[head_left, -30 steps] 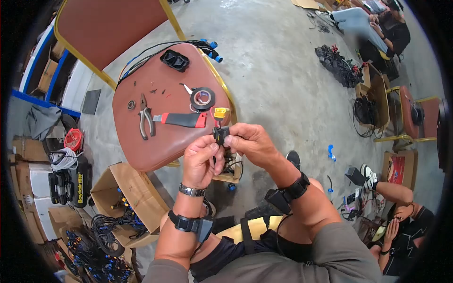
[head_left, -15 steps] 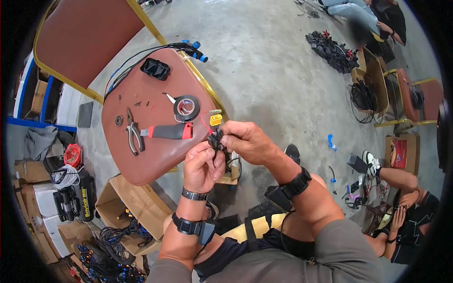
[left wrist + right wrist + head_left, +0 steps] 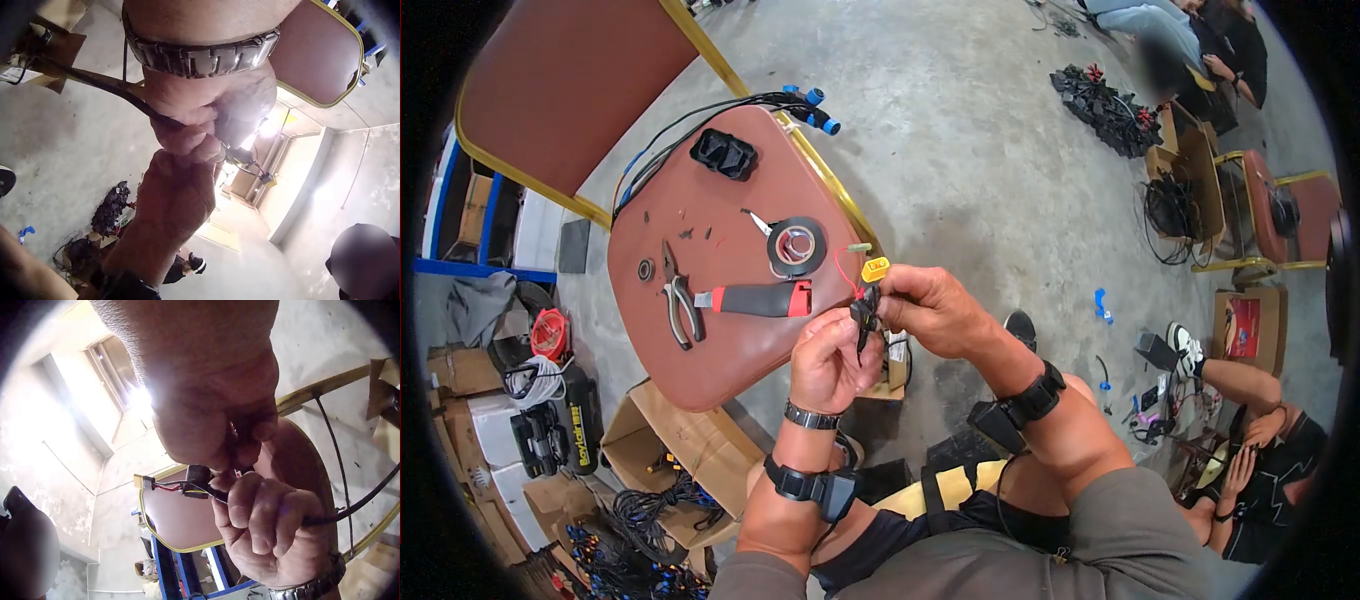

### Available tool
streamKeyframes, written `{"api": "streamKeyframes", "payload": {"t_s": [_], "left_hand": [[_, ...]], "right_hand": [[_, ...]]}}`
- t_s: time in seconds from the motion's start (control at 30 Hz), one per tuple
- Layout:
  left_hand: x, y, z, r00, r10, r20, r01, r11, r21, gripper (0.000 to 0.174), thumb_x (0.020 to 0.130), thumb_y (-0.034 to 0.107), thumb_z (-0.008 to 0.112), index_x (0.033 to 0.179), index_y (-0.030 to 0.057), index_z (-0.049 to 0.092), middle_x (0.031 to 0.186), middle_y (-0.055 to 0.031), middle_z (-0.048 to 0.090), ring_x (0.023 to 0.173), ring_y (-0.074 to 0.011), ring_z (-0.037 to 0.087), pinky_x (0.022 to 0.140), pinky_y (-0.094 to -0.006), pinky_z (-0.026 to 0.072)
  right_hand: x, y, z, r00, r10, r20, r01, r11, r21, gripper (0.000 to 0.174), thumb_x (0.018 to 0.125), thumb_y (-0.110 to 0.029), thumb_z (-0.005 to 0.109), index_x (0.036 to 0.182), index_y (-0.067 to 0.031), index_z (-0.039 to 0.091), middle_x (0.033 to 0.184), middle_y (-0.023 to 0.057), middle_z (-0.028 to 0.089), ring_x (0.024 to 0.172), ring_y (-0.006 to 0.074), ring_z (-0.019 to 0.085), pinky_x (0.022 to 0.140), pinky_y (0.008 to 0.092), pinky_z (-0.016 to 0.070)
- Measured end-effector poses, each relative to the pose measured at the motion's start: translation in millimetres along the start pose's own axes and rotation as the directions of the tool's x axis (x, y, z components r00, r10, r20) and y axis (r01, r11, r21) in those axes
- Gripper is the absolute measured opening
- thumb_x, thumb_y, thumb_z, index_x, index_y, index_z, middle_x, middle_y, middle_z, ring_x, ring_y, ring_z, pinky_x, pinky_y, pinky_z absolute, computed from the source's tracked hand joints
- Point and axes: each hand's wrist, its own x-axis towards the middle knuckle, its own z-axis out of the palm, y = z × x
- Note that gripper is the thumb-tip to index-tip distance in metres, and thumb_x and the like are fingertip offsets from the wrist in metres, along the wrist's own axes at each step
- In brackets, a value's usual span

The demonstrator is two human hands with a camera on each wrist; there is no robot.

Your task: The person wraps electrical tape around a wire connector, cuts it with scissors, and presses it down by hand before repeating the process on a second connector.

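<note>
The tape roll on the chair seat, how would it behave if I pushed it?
The tape roll lies flat on the chair seat, so it would probably slide, not roll. Its round rim suggests it could roll if stood on edge.

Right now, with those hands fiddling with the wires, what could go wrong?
Maybe three things. The left hand grips the black cable and the right hand pinches by the small black part, near the chair seat's edge, so it might slip and fall. The thin red wire by the yellow connector might get tugged loose. And the knife has its blade out, so reaching over carelessly could cut a finger.
</note>
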Motion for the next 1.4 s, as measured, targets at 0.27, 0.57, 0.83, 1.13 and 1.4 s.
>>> {"api": "streamKeyframes", "payload": {"t_s": [0.27,0.57,0.83,1.13,1.4], "left_hand": [[3.3,2.6,-0.8,1.000,0.022,0.013,-0.023,0.993,0.112,0.027,0.090,0.014,0.056,0.105,-0.0083,0.060,0.069,-0.0148,0.061,0.045,-0.0211,0.054,0.044,-0.0297,0.0441],[4.9,2.0,-2.3,0.999,0.052,0.010,-0.053,0.995,0.087,0.022,0.093,0.015,0.055,0.104,-0.0038,0.060,0.069,-0.0120,0.060,0.047,-0.0197,0.054,0.044,-0.0275,0.0427],[2.1,-1.7,4.5,0.981,0.188,-0.053,-0.177,0.970,0.164,0.022,0.098,0.016,0.052,0.111,-0.0004,0.059,0.072,-0.0076,0.060,0.052,-0.0158,0.054,0.046,-0.0254,0.0433],[0.8,-7.6,8.0,0.964,0.257,-0.073,-0.213,0.904,0.370,0.018,0.098,0.015,0.053,0.108,0.0017,0.059,0.071,-0.0039,0.056,0.051,-0.0136,0.052,0.043,-0.0242,0.0432],[2.3,-11.5,7.0,0.962,0.248,-0.112,-0.202,0.927,0.316,0.016,0.099,0.016,0.052,0.103,0.0016,0.058,0.072,-0.0056,0.056,0.055,-0.0162,0.055,0.045,-0.0260,0.0457]], "right_hand": [[2.3,-3.4,-1.8,1.000,-0.013,-0.014,0.012,0.999,-0.049,0.008,0.091,-0.002,0.060,0.099,-0.0002,0.062,0.086,0.0020,0.060,0.084,0.0083,0.055,0.076,0.0273,0.0475],[0.4,-6.5,3.6,0.986,0.146,-0.084,-0.153,0.984,-0.087,0.011,0.095,-0.008,0.059,0.099,0.0004,0.064,0.082,0.0016,0.063,0.075,0.0076,0.055,0.068,0.0260,0.0475],[-7.8,-9.8,19.7,0.975,0.082,-0.207,-0.102,0.991,-0.085,0.017,0.094,-0.012,0.061,0.103,0.0022,0.066,0.084,0.0025,0.063,0.075,0.0079,0.055,0.066,0.0252,0.0467],[-9.2,-6.8,18.0,0.991,0.007,-0.134,-0.016,0.998,-0.068,0.018,0.094,-0.007,0.059,0.104,0.0063,0.064,0.092,0.0058,0.061,0.081,0.0105,0.058,0.071,0.0265,0.0488],[-9.8,0.6,21.0,0.996,0.052,-0.072,-0.044,0.993,0.111,0.016,0.096,-0.004,0.054,0.107,0.0061,0.060,0.096,0.0074,0.058,0.075,0.0113,0.063,0.065,0.0250,0.0520]]}}
